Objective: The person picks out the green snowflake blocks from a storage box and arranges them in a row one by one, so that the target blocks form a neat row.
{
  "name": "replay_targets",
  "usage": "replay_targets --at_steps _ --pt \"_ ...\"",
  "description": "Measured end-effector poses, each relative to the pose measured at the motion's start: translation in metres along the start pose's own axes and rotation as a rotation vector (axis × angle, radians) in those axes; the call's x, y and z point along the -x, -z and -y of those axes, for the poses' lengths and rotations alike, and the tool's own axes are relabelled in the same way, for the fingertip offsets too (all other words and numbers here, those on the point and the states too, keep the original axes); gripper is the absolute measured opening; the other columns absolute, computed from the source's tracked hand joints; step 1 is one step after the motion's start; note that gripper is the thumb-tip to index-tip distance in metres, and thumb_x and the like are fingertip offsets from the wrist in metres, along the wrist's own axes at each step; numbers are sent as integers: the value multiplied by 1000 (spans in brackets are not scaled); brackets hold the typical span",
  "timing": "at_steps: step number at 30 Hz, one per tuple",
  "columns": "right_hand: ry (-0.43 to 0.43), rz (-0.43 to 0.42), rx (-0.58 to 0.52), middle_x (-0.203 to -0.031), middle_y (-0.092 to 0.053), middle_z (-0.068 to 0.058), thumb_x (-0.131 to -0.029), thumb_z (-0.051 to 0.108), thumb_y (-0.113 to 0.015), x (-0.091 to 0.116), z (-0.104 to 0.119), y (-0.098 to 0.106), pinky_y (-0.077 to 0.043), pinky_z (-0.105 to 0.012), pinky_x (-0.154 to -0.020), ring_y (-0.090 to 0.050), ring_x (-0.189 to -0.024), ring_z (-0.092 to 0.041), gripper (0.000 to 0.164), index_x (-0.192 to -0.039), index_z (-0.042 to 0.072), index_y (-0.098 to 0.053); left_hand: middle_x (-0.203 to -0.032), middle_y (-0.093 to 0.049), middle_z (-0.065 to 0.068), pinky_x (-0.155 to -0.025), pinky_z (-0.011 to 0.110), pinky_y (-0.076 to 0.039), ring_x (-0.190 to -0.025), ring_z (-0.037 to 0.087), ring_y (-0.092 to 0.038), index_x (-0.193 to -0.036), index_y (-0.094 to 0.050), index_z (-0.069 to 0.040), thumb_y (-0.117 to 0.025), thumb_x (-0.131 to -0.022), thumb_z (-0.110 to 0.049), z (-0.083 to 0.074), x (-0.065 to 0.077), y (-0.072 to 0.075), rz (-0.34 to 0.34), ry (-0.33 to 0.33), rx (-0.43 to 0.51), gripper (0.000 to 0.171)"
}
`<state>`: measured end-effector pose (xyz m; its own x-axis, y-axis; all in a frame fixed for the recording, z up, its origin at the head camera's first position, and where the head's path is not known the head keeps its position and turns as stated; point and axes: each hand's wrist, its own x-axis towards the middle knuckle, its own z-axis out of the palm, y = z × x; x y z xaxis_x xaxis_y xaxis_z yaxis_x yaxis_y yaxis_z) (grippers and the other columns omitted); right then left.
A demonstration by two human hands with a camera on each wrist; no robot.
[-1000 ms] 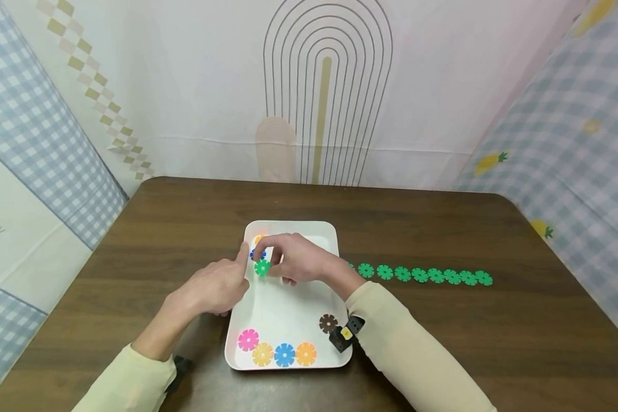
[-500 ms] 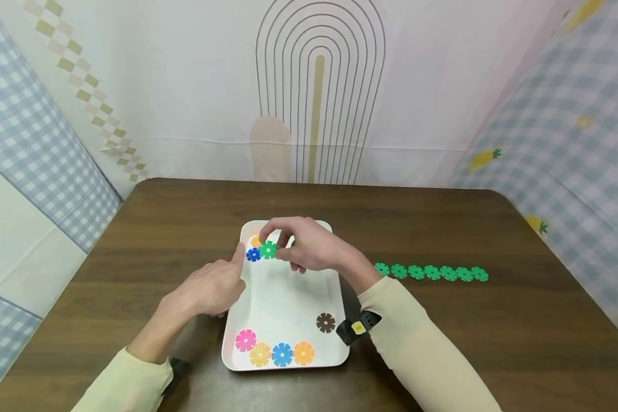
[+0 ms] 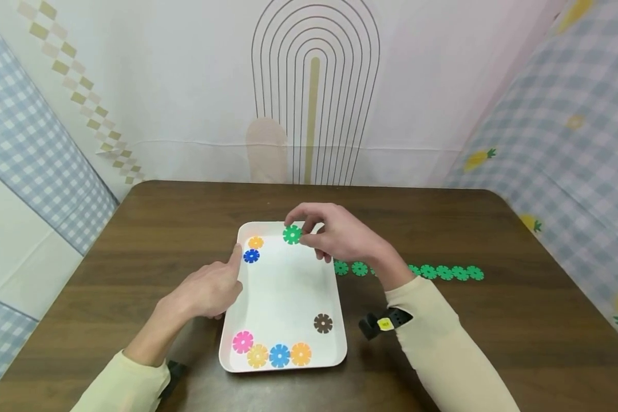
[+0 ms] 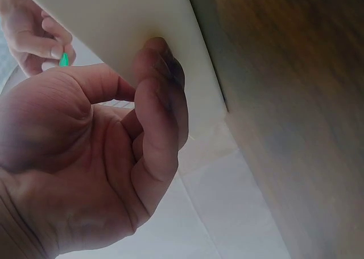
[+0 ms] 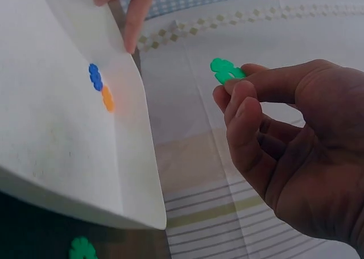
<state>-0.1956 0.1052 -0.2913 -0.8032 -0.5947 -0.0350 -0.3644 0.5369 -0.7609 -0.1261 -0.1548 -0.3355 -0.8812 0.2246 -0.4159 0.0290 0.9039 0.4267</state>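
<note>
A white tray point(image 3: 288, 292) is on the brown table, its left side gripped by my left hand point(image 3: 206, 289). The left wrist view shows that hand's fingers point(image 4: 156, 99) curled beneath the tray against its underside. My right hand point(image 3: 342, 232) pinches a green flower-shaped disc point(image 3: 291, 234) between thumb and forefinger over the tray's far edge. In the right wrist view the green disc point(image 5: 223, 69) is held up clear of the tray. An orange disc point(image 3: 256, 242) and a dark blue disc point(image 3: 251, 256) lie in the tray's far left corner, near my left index finger.
A pink disc point(image 3: 243, 342), a pale yellow disc point(image 3: 257, 356), a blue disc point(image 3: 280, 356) and an orange disc point(image 3: 301, 354) line the tray's near end. A brown disc point(image 3: 323, 323) lies at right. A row of green discs point(image 3: 444, 273) extends rightward across the table point(image 3: 494, 332).
My right hand has carried the green disc from the tray's left side, past the dark blue disc, away and to the right. My left hand has kept its grip on the tray.
</note>
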Motion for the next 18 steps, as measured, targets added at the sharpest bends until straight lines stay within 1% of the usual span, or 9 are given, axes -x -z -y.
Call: replay_targets --at_steps 3,7,14,18 --pt "-7 -23 -7 -107 -71 -10 -99 4 -67 7 -7 7 -57 -38 -58 -62 -59 -27 34 -130 18 -69 -76 -59 8 -54 32 -40 -52 22 -55 -168 7 -1 -54 -105 -16 0 0 0 -3 -2 -2 89" --pt "-28 -42 -45 -100 -69 -13 -99 5 -67 18 -19 14 -57 -40 -58 -61 -58 -28 32 -127 19 -69 -76 -59 8 -54 32 -40 -52 22 -55 -168 7 -1 -54 -105 -16 -1 0 0 -3 2 -3 89" --pt "-35 -71 -120 -96 -66 -23 -99 5 -68 33 -43 20 -55 -40 -56 -60 -57 -26 30 -126 15 -68 -79 -58 8 -55 33 -41 -53 23 -55 -168 6 -1 -55 -105 -17 0 0 -1 -2 10 3 90" --pt "-41 -91 -143 -93 -64 -22 -99 7 -69 43 -58 22 -55 -42 -55 -59 -57 -25 28 -126 15 -68 -77 -58 8 -55 33 -41 -52 22 -55 -168 5 0 -55 -104 -16 0 -1 -2 -5 7 -3 89"
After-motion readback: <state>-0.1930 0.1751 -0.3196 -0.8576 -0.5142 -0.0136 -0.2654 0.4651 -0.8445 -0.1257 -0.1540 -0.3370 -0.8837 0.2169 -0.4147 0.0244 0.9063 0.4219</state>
